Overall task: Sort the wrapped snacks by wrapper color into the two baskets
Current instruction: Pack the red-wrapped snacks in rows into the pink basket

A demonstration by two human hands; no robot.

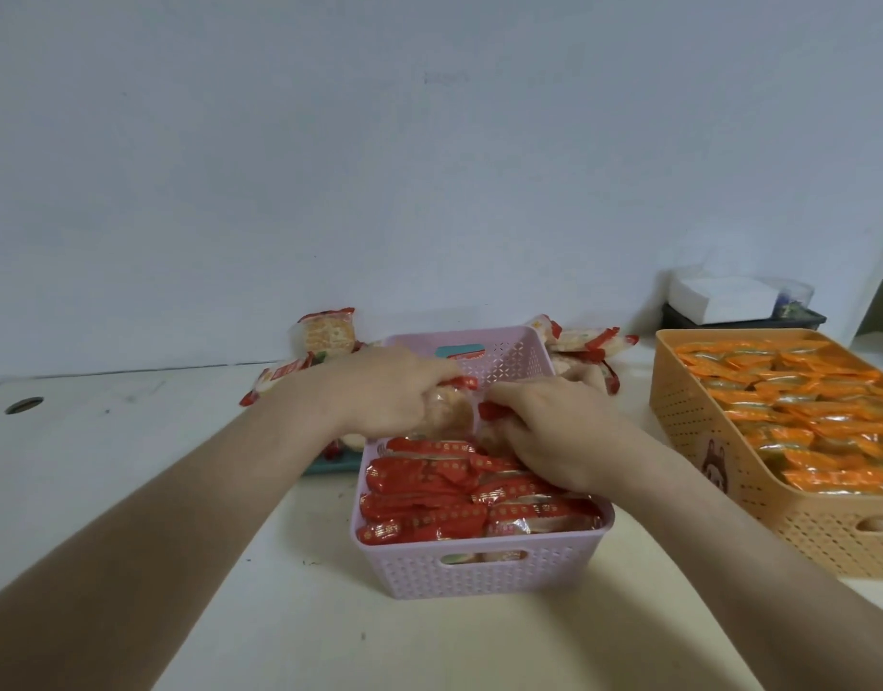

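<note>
Nearest on the counter [429,640], the lilac basket [479,571] is seen packed across its front half with rows of red-wrapped snacks [429,496]; its back half is not yet filled, and bare lattice wall is visible there.

Over the middle of that basket both hands are engaged. A red-ended snack [447,406] is clasped in the curled fingers of the left hand [389,391], just above the rim. A second snack [492,421] appears to be pinched under the bent fingers of the right hand [554,436], low against the packed rows. Both are judged to be about to be added to the red lot.

To the right, the orange basket [718,441] is filled nearly to its rim with orange-wrapped snacks [803,416]; no orange snack is seen loose on the counter, so that colour is judged finished.

Further back, loose red snacks are left behind the lilac basket: a small group at its left [327,334] and a pile at its right [584,344]. Only these, it seems, remain to be sorted, and room for them is left in the lilac basket. The task is judged well past halfway.
</note>
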